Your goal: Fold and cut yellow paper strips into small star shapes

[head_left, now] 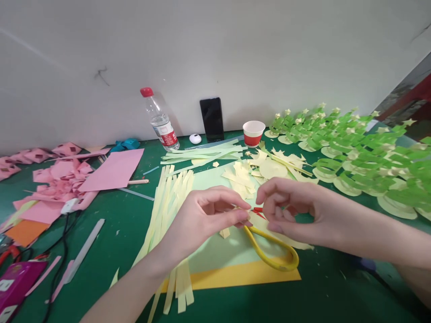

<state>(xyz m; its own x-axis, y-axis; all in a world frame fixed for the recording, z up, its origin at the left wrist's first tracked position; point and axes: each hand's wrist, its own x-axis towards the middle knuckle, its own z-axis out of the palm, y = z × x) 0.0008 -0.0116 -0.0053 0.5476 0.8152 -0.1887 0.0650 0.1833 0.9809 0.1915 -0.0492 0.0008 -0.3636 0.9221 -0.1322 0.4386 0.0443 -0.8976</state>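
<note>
My left hand [215, 211] is over the middle of the paper sheets, with thumb and forefinger pinched together. Whatever is between those fingertips is too small and hidden to name. Close to its right, my right hand [292, 206] has its fingers curled and its thumb apart from the forefinger, with nothing visible in it. Below both hands lies a pair of scissors with a yellow handle [276, 264]; red parts show between the hands, and the rest is covered. Long pale-yellow paper strips [168, 197] lie left of the left hand, and folded pale-yellow paper pieces [242, 179] lie behind the hands.
Against the wall stand a water bottle [163, 125], a black phone [212, 119] and a paper cup [253, 133]. Several green paper ornaments with stars [350, 152] fill the right. Pink paper [114, 170], a purple box [20, 287] and a cable [63, 251] lie at left.
</note>
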